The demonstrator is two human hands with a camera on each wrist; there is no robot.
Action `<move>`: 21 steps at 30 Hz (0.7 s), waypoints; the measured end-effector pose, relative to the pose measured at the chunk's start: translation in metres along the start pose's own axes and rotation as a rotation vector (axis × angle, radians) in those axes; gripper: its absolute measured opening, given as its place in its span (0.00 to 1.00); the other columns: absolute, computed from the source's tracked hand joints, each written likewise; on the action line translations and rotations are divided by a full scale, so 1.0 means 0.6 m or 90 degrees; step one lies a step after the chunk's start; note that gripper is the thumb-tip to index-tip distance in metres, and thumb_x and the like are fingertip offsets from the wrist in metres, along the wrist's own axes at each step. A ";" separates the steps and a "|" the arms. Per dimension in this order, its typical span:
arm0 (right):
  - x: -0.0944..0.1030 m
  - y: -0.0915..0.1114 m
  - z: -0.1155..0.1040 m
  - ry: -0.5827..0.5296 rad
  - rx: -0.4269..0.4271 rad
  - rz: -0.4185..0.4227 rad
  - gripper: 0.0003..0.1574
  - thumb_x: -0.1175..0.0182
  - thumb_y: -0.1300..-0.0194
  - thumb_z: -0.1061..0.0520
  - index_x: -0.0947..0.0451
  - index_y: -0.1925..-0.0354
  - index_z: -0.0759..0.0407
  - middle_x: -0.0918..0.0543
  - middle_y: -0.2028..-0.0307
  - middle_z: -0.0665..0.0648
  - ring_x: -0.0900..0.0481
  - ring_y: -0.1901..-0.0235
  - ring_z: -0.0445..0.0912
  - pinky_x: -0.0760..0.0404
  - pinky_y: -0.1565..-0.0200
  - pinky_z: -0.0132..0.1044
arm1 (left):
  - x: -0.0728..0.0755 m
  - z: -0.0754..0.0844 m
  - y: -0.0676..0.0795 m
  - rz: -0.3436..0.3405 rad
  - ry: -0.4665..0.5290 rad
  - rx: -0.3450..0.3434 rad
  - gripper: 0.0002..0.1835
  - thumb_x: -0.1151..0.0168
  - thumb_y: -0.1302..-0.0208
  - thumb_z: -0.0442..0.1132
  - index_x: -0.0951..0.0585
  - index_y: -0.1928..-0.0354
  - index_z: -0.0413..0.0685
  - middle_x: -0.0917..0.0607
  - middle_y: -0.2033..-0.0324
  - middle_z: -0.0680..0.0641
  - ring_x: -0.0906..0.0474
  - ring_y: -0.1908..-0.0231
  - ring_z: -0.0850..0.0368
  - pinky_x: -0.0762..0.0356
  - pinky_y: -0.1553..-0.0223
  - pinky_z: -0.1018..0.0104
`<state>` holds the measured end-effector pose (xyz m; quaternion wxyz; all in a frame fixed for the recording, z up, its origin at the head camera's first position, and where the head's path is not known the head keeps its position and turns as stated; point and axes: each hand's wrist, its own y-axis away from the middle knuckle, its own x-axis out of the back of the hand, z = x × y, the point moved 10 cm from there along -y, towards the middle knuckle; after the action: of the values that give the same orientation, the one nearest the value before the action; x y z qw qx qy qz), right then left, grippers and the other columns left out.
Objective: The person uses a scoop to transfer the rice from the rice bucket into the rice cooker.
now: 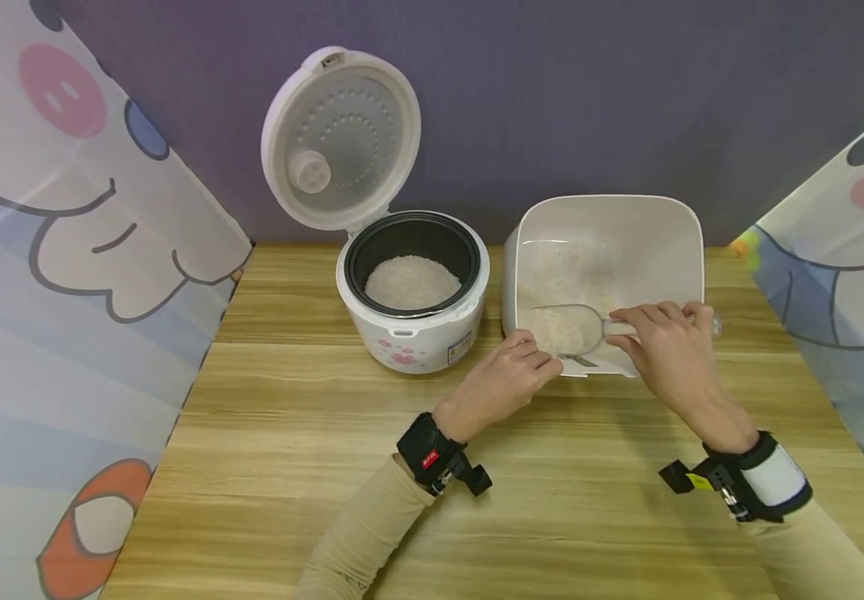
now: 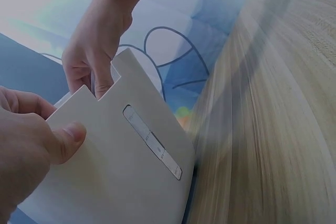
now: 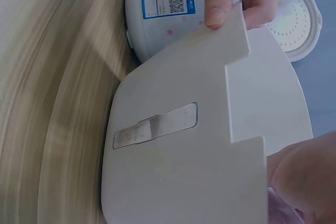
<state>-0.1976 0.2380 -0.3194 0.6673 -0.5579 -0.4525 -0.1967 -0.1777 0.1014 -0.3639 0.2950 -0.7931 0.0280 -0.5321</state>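
Note:
A white rice bin (image 1: 611,242) with an open top stands on the right side of the table. My left hand (image 1: 510,375) pinches its front left rim, thumb outside and fingers over the edge, as the left wrist view also shows. With my right hand (image 1: 667,350) I grip the handle of a clear rice scoop (image 1: 589,325), which lies low inside the bin with white rice (image 1: 561,331) in its bowl. To the left, a white rice cooker (image 1: 409,333) stands with its lid (image 1: 342,142) raised. White rice (image 1: 412,283) covers the bottom of its dark inner pot (image 1: 360,262).
The wooden table (image 1: 289,467) runs up to a dark purple wall (image 1: 589,100) behind the cooker and bin. Cartoon-printed sheets (image 1: 102,333) border both sides. A narrow clear window strip (image 3: 155,125) is set in the bin's front wall.

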 end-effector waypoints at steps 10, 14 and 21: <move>0.010 -0.006 0.009 -0.037 -0.060 -0.003 0.22 0.23 0.47 0.58 0.14 0.54 0.65 0.11 0.61 0.69 0.20 0.61 0.65 0.43 0.54 0.63 | -0.001 0.001 0.000 0.007 -0.007 0.001 0.05 0.38 0.30 0.33 0.20 0.59 0.52 0.10 0.61 0.56 0.17 0.61 0.59 0.31 0.40 0.64; 0.012 -0.007 0.016 -0.048 -0.084 -0.008 0.22 0.22 0.47 0.58 0.14 0.54 0.64 0.11 0.60 0.69 0.20 0.60 0.65 0.43 0.53 0.64 | -0.002 0.000 -0.002 -0.001 -0.008 0.004 0.05 0.41 0.29 0.33 0.19 0.59 0.53 0.10 0.59 0.55 0.16 0.59 0.60 0.32 0.40 0.64; 0.018 -0.008 0.027 -0.070 -0.121 -0.022 0.21 0.23 0.45 0.57 0.14 0.53 0.63 0.12 0.59 0.69 0.20 0.57 0.66 0.45 0.51 0.65 | 0.000 0.000 0.000 0.002 -0.018 0.005 0.05 0.39 0.30 0.34 0.20 0.59 0.54 0.11 0.63 0.57 0.16 0.57 0.60 0.32 0.39 0.64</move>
<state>-0.2018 0.2540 -0.3084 0.5819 -0.6210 -0.4771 -0.2194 -0.1776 0.1017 -0.3638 0.2988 -0.7994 0.0230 -0.5208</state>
